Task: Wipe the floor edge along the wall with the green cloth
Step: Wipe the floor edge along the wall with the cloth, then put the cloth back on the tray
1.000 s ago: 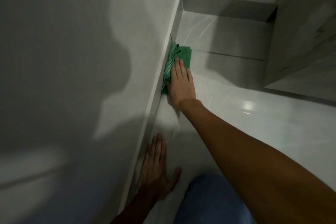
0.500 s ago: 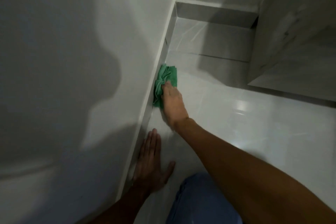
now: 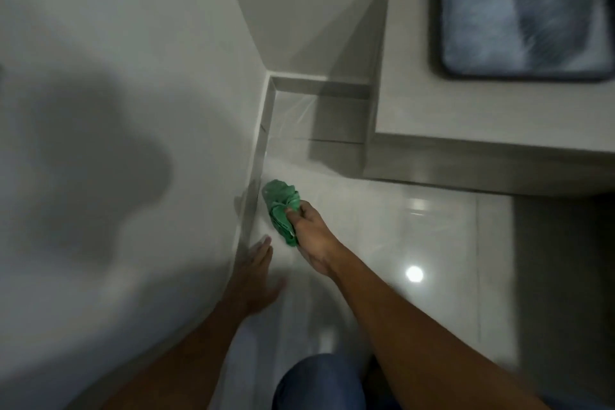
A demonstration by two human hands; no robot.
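The green cloth (image 3: 279, 206) is bunched up in my right hand (image 3: 311, 235), just beside the grey skirting (image 3: 253, 206) where the white wall meets the tiled floor. My fingers are curled around the cloth, and it looks slightly lifted off the tiles. My left hand (image 3: 254, 276) lies flat with fingers spread on the floor, touching the foot of the skirting, a short way nearer to me than the cloth. The picture is blurred by motion.
A pale counter or cabinet (image 3: 466, 130) juts out at the right, with a dark-rimmed basin (image 3: 522, 17) on top. The floor corner (image 3: 276, 83) lies beyond the cloth. My knee in blue jeans (image 3: 319, 383) is at the bottom. Glossy floor tiles (image 3: 399, 243) stretch to the right.
My right hand has pulled the cloth back toward me along the skirting and gone from pressing flat to gripping it bunched. The view has risen, showing the counter top and basin.
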